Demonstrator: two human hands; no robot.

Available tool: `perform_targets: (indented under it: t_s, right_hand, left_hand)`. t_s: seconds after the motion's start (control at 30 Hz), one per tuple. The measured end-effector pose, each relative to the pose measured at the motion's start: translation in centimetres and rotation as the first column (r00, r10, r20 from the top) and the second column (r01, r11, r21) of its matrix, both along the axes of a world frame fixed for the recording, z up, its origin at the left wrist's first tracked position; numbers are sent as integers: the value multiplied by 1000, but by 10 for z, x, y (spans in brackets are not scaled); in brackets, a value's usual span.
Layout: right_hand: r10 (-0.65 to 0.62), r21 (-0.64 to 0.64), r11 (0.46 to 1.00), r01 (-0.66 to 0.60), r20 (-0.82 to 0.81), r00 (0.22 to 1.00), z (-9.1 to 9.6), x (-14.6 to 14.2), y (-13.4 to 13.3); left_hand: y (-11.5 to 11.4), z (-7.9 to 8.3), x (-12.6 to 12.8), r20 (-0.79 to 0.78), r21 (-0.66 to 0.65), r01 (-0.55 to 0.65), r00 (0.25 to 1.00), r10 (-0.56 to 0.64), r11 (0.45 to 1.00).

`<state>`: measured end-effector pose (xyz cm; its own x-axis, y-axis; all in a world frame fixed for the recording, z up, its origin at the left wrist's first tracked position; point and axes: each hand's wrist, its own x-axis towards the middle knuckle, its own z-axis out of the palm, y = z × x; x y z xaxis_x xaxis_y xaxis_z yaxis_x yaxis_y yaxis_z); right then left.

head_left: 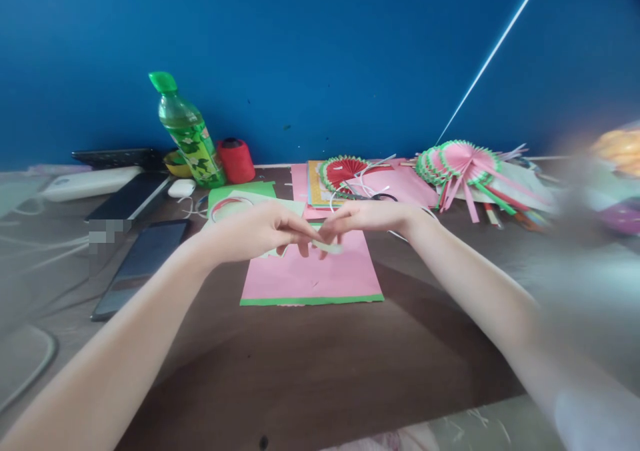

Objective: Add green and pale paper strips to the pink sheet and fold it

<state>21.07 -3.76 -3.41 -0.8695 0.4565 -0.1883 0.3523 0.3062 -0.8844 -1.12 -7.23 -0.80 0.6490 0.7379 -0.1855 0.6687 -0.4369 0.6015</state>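
Observation:
My left hand [260, 229] and my right hand [367, 217] meet above a pink paper sheet [313, 274] with a green lower edge, lying flat on the brown table [300, 371]. Both hands pinch a small pale green paper strip [327, 245] between their fingertips. The left hand also seems to touch a pale green sheet [270, 201] under it. A roll of tape [230, 205] lies just behind the left hand, on green paper.
A green bottle [190, 134] and a red thread spool [236, 160] stand at the back left. Two dark phones [143, 264] lie left. Scissors [373, 196], coloured sheets and a red folded fan [343, 169] sit behind the hands; pink-green paper fans [463, 161] are piled at the right.

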Motion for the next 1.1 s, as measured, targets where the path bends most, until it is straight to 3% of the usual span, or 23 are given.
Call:
perform_targets:
  t_s: [0.13,0.4,0.57,0.8,1.03,1.1]
  right_hand:
    - [145,-79,987,-141,53,988,2,3,1]
    - [18,-108,994,-5,119,993,8,13,1]
    - [20,-132,991,-4,117,993,7,11,0]
    - [-81,87,993,85,-47,996,-5,0,3]
    - [38,-83,996,-39,-16,999,-9,-5,-2]
    - [20,-124,992,-25,-40,999,-10,-4,-1]
  left_hand:
    - [1,0,-1,-23,26,-7,1000,7,1000]
    - [6,2,-9,-82,-8,-33,996,32,999]
    - [8,2,-11,-86,0,-38,996,38,999]
    - [6,2,-8,-11,81,-21,1000,22,997]
    - [8,-2,-9,37,104,-32,999,29,994]
    - [8,-2,-10,28,102,-50,998,47,994]
